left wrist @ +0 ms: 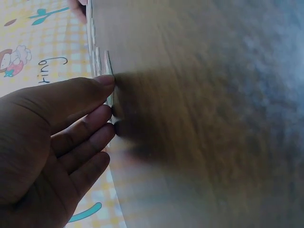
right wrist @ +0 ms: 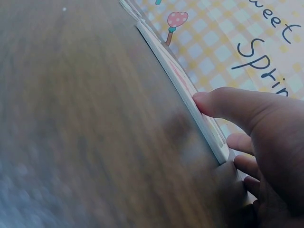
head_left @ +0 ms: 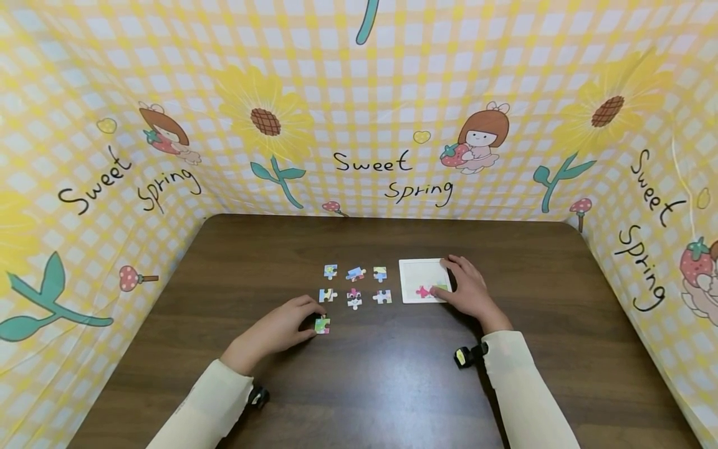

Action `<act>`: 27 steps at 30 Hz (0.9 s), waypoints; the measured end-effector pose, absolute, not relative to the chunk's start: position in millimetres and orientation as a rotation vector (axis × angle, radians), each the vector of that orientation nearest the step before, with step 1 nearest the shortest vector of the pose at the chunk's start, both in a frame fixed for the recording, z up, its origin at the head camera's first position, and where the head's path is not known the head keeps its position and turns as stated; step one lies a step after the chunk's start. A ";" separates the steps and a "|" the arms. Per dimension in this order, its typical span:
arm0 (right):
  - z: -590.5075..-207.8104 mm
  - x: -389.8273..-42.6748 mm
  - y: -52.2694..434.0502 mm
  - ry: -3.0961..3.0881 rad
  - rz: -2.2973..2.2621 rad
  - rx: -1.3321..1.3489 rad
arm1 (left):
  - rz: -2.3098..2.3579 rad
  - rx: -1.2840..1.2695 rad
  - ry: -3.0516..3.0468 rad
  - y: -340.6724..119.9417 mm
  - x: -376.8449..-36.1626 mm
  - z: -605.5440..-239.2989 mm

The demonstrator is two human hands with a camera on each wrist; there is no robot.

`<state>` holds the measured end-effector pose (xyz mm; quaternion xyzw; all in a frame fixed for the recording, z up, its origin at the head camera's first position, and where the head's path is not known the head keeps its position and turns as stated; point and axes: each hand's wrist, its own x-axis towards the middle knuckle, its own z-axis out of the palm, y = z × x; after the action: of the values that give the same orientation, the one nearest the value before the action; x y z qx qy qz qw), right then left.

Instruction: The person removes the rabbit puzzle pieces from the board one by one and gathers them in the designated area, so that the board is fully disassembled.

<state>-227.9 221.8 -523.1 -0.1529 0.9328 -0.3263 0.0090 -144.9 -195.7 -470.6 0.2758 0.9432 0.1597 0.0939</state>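
Head view: a dark wooden table (head_left: 392, 386) stands inside a yellow checked backdrop (head_left: 359, 93) printed with sunflowers and "Sweet Spring". The left hand (head_left: 280, 327) lies near the table's middle, a little toward the near edge, its fingertips pinching a green-and-yellow puzzle piece (head_left: 322, 325) that lies flat on the wood. The piece sits at the tip of that hand, on the side toward the tray, and the left hand is plainly the nearer one. Six loose pieces (head_left: 354, 287) lie in two rows just beyond it, toward the far edge. Right of them is a white tray (head_left: 417, 271) with a pink and a green piece already seated at its near edge. The right hand (head_left: 468, 290) rests on the tray's right side, fingers spread and fairly straight, pressing rather than gripping.

Left wrist view: thumb and fingers (left wrist: 90, 118) close on the piece (left wrist: 110, 97), seen edge-on against the table (left wrist: 204, 114).

Right wrist view: the thumb (right wrist: 223, 102) presses the tray's (right wrist: 190, 97) top face; other fingers lie along its edge. Wood grain blurred.
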 end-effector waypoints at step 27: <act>-522.0 -226.2 225.2 2.902 -1.044 -0.523 | 0.543 0.860 2.806 -165.0 -155.1 -442.7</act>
<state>-226.2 225.2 -522.0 -0.1672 0.9277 -0.3337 0.0068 -155.1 -165.0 -442.7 0.2872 0.9373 0.1812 0.0783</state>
